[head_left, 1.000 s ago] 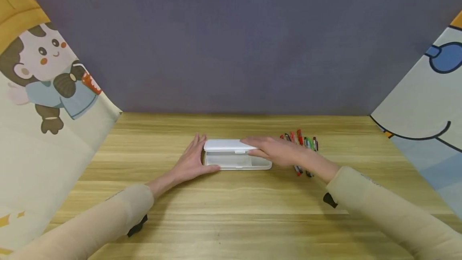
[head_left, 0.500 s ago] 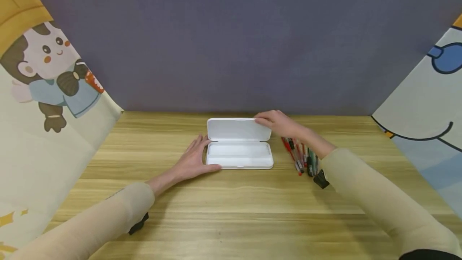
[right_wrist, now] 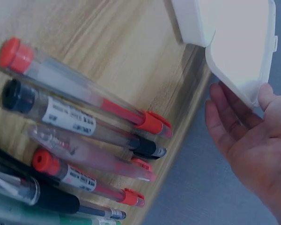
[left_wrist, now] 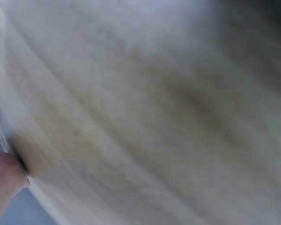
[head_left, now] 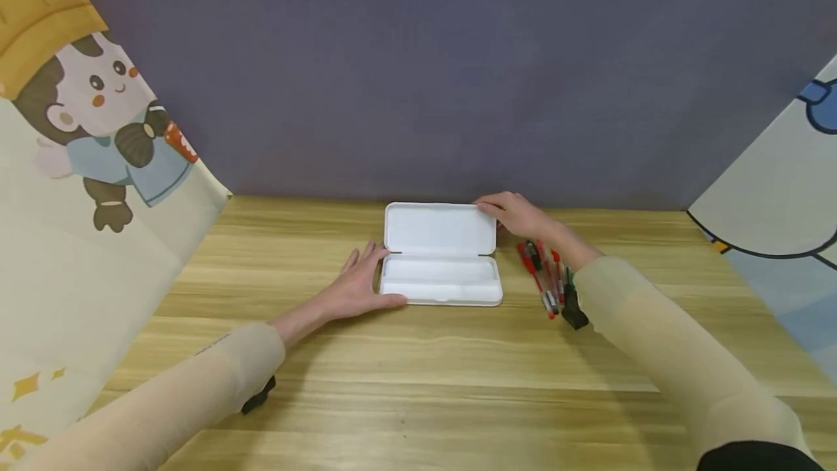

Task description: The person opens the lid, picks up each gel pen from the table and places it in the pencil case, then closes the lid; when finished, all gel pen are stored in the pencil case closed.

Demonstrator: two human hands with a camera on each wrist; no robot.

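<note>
You're on opening: right hand [head_left: 516, 215] pinches lid [head_left: 439, 229] at right; left hand [head_left: 358, 291], fingers spread, steadies case [head_left: 439, 291]. Next likely calls for releasing the lid gently.

Left arm [head_left: 173, 387] angled inward, left hand [head_left: 353, 293] splayed, thumb [head_left: 392, 301] well apart from the fingers, and over to the right arm [head_left: 673, 344], out farther forward, right hand [head_left: 518, 216] in a pinch, thumb one side, fingers bent opposite

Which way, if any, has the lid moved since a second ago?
Yes: the lid has swung open, back toward the gray wall.
</note>
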